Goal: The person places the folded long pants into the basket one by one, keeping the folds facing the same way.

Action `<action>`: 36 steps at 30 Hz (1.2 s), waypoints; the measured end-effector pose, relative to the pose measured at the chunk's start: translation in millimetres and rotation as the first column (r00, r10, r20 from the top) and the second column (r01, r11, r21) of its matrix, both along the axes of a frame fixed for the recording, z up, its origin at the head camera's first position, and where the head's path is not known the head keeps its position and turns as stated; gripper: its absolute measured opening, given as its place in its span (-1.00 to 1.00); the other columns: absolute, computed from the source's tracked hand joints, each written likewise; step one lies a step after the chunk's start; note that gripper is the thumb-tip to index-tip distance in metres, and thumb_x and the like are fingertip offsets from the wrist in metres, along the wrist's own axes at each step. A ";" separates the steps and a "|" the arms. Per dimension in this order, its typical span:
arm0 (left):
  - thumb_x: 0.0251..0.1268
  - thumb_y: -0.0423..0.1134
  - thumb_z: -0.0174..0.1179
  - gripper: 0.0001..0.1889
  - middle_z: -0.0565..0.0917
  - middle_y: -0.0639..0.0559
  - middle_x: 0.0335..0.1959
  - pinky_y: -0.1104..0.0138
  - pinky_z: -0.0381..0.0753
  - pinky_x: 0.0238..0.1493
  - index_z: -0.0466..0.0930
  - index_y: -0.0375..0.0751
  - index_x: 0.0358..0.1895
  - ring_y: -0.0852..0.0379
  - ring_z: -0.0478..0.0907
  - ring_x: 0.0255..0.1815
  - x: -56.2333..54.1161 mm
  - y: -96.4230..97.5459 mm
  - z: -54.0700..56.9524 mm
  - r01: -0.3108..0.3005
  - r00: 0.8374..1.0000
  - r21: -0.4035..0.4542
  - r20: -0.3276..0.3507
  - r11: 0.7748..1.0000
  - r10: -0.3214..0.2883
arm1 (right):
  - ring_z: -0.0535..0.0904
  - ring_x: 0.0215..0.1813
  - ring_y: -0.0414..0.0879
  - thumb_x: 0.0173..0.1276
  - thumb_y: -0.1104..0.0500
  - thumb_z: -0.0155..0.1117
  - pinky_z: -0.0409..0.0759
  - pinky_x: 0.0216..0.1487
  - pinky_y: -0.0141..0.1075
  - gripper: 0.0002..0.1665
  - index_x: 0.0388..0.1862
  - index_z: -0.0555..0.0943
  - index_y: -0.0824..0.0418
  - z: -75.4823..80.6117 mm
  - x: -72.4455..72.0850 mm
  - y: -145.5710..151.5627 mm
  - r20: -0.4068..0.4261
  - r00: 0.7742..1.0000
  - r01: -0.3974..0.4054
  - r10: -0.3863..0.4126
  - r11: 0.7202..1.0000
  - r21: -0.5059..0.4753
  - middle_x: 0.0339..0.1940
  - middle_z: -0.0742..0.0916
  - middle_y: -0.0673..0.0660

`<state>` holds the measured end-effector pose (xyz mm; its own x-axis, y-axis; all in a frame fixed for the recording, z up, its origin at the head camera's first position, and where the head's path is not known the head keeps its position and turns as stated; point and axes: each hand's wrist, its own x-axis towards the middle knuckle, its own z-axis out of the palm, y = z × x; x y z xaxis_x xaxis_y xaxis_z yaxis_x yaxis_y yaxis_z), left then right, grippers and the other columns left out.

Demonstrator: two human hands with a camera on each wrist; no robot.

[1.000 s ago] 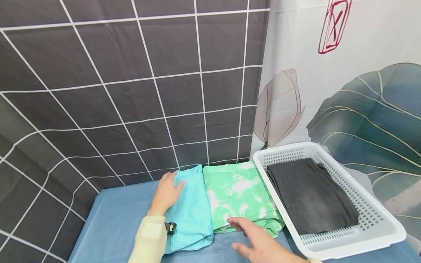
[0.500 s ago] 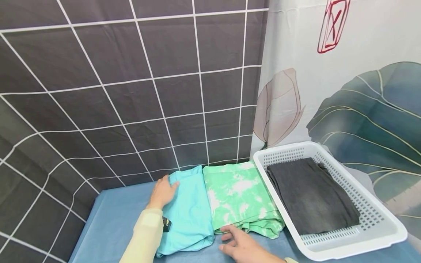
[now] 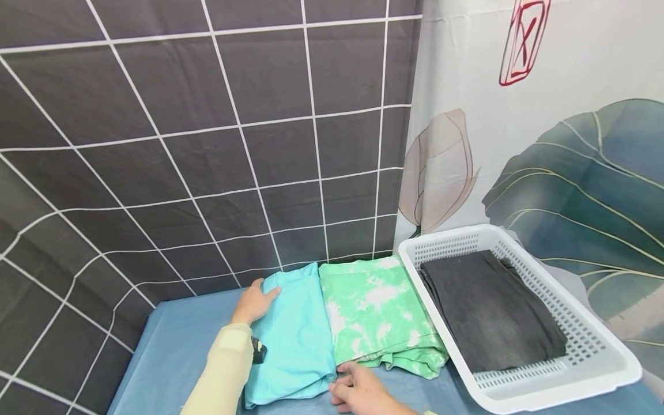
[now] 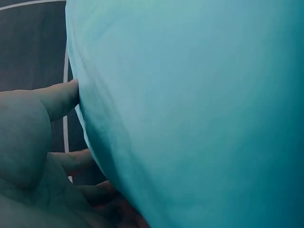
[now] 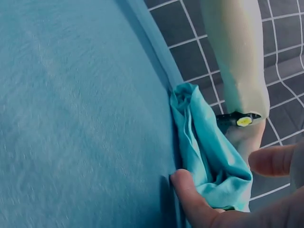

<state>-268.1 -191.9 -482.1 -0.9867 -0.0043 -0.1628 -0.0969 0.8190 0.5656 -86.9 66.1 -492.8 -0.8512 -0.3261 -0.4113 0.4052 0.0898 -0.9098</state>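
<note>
A folded turquoise cloth (image 3: 293, 334) lies on the blue-covered surface, its kind not clear from the folds. At its far left edge, my left hand (image 3: 254, 302) touches the side; in the left wrist view the fingertips (image 4: 71, 92) meet the cloth and lower fingers pass behind its edge. My right hand (image 3: 360, 389) is at the near right corner of the turquoise cloth, thumb and finger apart around that corner in the right wrist view. Right beside it lies a folded green-and-white tie-dyed cloth (image 3: 381, 305), touched by neither hand.
A white perforated basket (image 3: 604, 369) stands on the right with a folded black garment (image 3: 493, 311) in it. Behind is a dark gridded curtain (image 3: 207, 144), which also closes off the left side. A pale leaf-patterned curtain (image 3: 456, 69) hangs at the back right.
My right hand has moved left, from in front of the tie-dyed cloth to the turquoise cloth's near right corner. My left hand has shifted slightly left and down to its left edge.
</note>
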 end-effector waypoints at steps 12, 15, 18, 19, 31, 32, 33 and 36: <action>0.48 0.06 0.11 -0.24 0.25 -0.47 0.46 -0.26 0.19 0.39 0.14 -0.37 0.53 -0.48 0.17 0.45 2.5 -9.0 2.1 0.004 1.000 0.072 0.015 0.997 -0.005 | 0.57 0.21 0.33 0.51 0.30 0.11 0.54 0.25 0.00 -0.33 0.24 0.09 0.83 -11.7 1.6 -8.2 0.208 0.973 0.148 -0.103 0.966 -0.213 0.11 0.50 0.62; 0.46 0.02 0.15 -0.22 0.20 -0.48 0.48 -0.27 0.15 0.41 0.10 -0.38 0.53 -0.49 0.13 0.47 1.2 -11.8 0.9 -0.004 1.000 0.120 0.019 0.993 0.002 | 0.59 0.21 0.30 0.52 0.24 0.15 0.55 0.25 -0.06 -0.31 0.22 0.13 0.83 -10.3 1.5 -10.5 0.263 0.957 0.190 -0.122 0.948 -0.253 0.19 0.45 0.66; 0.42 -0.05 0.19 -0.17 0.13 -0.51 0.50 -0.25 0.12 0.43 0.02 -0.44 0.54 -0.48 0.09 0.48 -1.7 -16.1 -2.8 -0.047 0.998 0.226 0.055 0.973 0.035 | 0.63 0.17 0.24 0.51 0.19 0.20 0.60 0.20 -0.13 -0.24 0.22 0.15 0.85 -9.1 1.7 -11.4 0.283 0.949 0.212 -0.135 0.942 -0.261 0.18 0.48 0.66; 0.39 -0.07 0.20 -0.16 0.11 -0.52 0.50 -0.24 0.12 0.43 0.00 -0.46 0.54 -0.48 0.10 0.48 -2.5 -17.9 -4.0 -0.063 0.997 0.262 0.067 0.963 0.047 | 0.64 0.15 0.23 0.50 0.17 0.22 0.61 0.18 -0.14 -0.24 0.21 0.17 0.84 -9.0 1.5 -11.6 0.286 0.948 0.216 -0.139 0.941 -0.259 0.15 0.52 0.63; 0.33 -0.18 0.21 -0.20 0.16 -0.49 0.47 -0.24 0.17 0.41 0.07 -0.49 0.50 -0.45 0.18 0.44 8.3 -22.6 2.7 -0.093 0.995 0.393 0.074 0.915 0.069 | 0.45 0.30 0.41 0.48 0.05 0.29 0.55 0.24 -0.01 -0.36 0.15 0.41 0.62 -2.7 2.8 -17.9 0.274 0.954 0.177 -0.117 0.963 -0.204 0.14 0.56 0.51; 0.34 -0.19 0.20 -0.21 0.16 -0.49 0.48 -0.25 0.16 0.42 0.07 -0.49 0.50 -0.46 0.17 0.44 8.9 -22.6 2.6 -0.092 0.995 0.398 0.068 0.913 0.071 | 0.42 0.33 0.41 0.48 0.05 0.30 0.54 0.26 0.01 -0.42 0.10 0.45 0.57 -2.6 2.2 -19.2 0.278 0.954 0.175 -0.112 0.961 -0.215 0.14 0.56 0.49; 0.34 -0.20 0.20 -0.21 0.15 -0.49 0.48 -0.24 0.14 0.42 0.07 -0.48 0.51 -0.45 0.16 0.45 9.4 -22.7 2.2 -0.095 0.995 0.405 0.066 0.909 0.075 | 0.43 0.33 0.39 0.47 0.05 0.30 0.54 0.25 0.01 -0.49 0.05 0.48 0.50 -2.7 1.7 -20.4 0.285 0.952 0.179 -0.112 0.958 -0.223 0.12 0.58 0.44; 0.35 -0.22 0.19 -0.22 0.15 -0.48 0.49 -0.24 0.15 0.42 0.06 -0.46 0.51 -0.45 0.16 0.44 9.8 -23.7 0.3 -0.097 0.995 0.421 0.061 0.902 0.079 | 0.47 0.31 0.33 0.47 0.02 0.31 0.53 0.26 0.02 -0.48 0.04 0.46 0.48 -4.2 1.1 -21.8 0.298 0.947 0.196 -0.118 0.948 -0.249 0.10 0.61 0.38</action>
<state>-258.3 -215.6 -481.8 -0.9777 -0.0125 -0.2095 -0.1885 0.4911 0.8505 -85.8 44.3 -497.0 -0.7659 -0.3304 -0.5515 0.6322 -0.2308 -0.7396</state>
